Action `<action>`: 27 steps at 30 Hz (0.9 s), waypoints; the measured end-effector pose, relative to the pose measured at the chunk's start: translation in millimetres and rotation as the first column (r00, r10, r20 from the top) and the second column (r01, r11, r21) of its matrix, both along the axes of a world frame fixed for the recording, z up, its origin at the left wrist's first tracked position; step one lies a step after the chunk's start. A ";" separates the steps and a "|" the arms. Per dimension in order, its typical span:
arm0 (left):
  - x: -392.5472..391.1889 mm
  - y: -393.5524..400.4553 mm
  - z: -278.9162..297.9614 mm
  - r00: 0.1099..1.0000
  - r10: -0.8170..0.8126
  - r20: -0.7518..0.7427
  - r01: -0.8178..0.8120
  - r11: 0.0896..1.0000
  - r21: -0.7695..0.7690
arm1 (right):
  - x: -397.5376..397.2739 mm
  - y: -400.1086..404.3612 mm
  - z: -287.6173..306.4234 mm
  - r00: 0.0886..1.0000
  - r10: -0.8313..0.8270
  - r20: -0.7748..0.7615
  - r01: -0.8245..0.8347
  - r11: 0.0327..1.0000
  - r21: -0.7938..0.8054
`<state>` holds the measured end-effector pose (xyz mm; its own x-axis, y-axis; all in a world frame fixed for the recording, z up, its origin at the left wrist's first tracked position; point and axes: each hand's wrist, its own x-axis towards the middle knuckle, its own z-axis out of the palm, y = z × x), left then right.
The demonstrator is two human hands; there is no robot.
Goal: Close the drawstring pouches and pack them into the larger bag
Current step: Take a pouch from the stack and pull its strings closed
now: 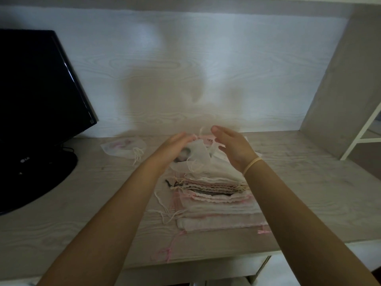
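Observation:
A stack of sheer drawstring pouches [216,195], white, pink and one dark, lies on the desk in front of me with loose cords trailing off its left side. Above its far end a white sheer pouch [196,155] is lifted between my hands. My left hand [175,148] is blurred, its fingers fairly straight against the pouch's left side. My right hand [233,148] stands on the right with fingers straight and thumb up, touching the fabric; a pale band circles its wrist. A separate pouch [123,148] with pink contents and a bunched cord lies to the left.
A black monitor [39,96] on a round base [31,182] fills the left side. The pale wood desk [92,203] meets a white back panel [185,69]. A grey side panel [340,89] and a white frame [362,129] stand at the right. A pink cord [168,251] hangs near the front edge.

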<state>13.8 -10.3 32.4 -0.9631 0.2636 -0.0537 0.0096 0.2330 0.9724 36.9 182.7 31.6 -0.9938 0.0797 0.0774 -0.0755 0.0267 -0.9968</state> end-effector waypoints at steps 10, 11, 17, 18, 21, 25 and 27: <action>11.4 1.4 -39.0 0.983 0.005 -0.183 -0.112 0.808 -0.579 | 8.1 -8.8 -18.3 0.979 -0.047 0.197 -0.140 0.544 0.828; 12.4 3.9 -39.4 0.983 0.000 -0.186 -0.113 0.795 -0.597 | 5.5 -12.8 -21.7 0.983 -0.052 0.179 -0.137 0.450 0.882; 12.4 11.6 -45.8 0.984 0.007 -0.179 -0.110 0.814 -0.571 | -0.6 -23.9 -35.5 0.984 -0.131 0.123 -0.061 0.401 0.914; 13.2 11.7 -47.0 0.984 0.003 -0.179 -0.107 0.814 -0.571 | -1.7 -25.2 -37.7 0.980 -0.160 0.122 -0.041 0.434 0.900; 12.9 13.1 -50.8 0.988 0.017 -0.154 -0.102 0.819 -0.565 | -6.5 -28.9 -42.2 0.966 -0.229 0.119 0.012 0.502 0.865; 14.4 16.9 -53.5 0.983 0.058 -0.172 -0.151 0.790 -0.594 | -5.2 -32.5 -37.3 0.962 -0.237 0.137 0.000 0.501 0.865; 15.2 19.1 -53.5 0.973 0.094 -0.212 -0.206 0.774 -0.599 | -2.2 -35.3 -33.6 0.965 -0.216 0.152 -0.025 0.499 0.866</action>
<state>29.0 8.7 -21.1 -0.9968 0.0798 0.0050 0.0663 0.7904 0.6090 34.7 147.4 -1.9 -0.9809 0.1891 -0.0452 0.1884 0.8664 -0.4624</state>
